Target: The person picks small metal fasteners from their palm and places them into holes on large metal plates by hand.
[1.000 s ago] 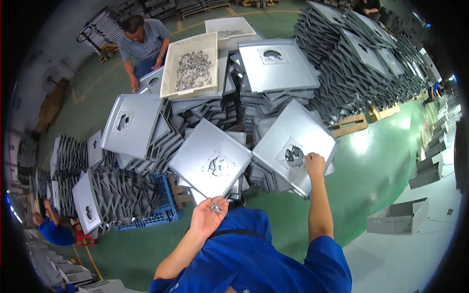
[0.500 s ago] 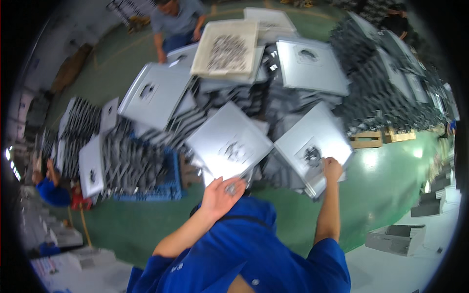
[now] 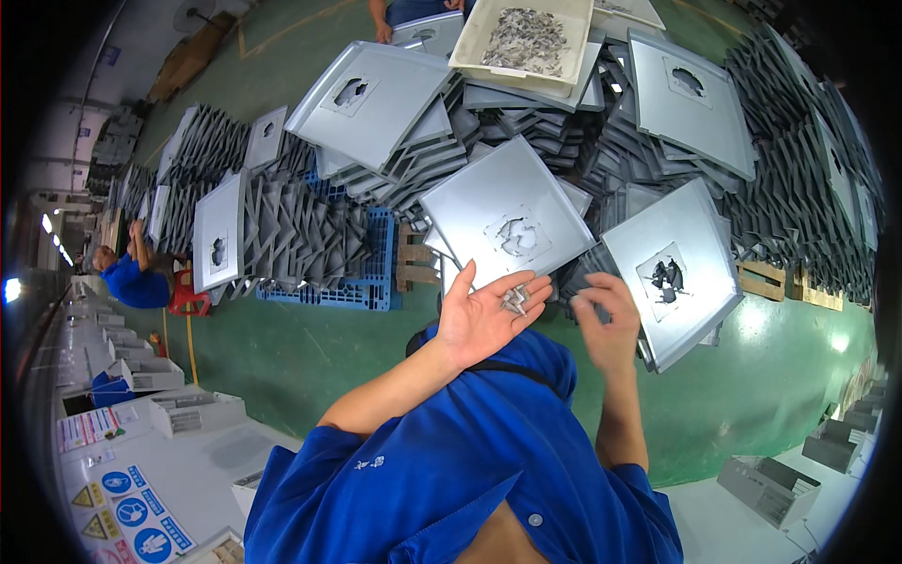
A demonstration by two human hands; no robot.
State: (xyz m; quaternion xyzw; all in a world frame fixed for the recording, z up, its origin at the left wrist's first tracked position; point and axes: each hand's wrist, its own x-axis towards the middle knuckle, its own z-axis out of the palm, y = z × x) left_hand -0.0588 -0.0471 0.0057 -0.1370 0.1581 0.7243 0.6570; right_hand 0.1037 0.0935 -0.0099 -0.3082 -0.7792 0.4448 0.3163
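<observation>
Spillage risk: left hand [image 3: 479, 320], spread palm-up, cups loose metal scraps [image 3: 514, 299], while right hand [image 3: 606, 315], fingers curled, pinches nothing visible.

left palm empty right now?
No. The left hand is open, palm up, with a few small metal pieces lying on it near the fingers.

A few small, pale grey metal pieces [image 3: 514, 299], pointed and sliver-like, lie in a loose cluster on the upturned open palm, near the base of the fingers. They overlap one another; how many there are cannot be told, perhaps four or five.
</observation>
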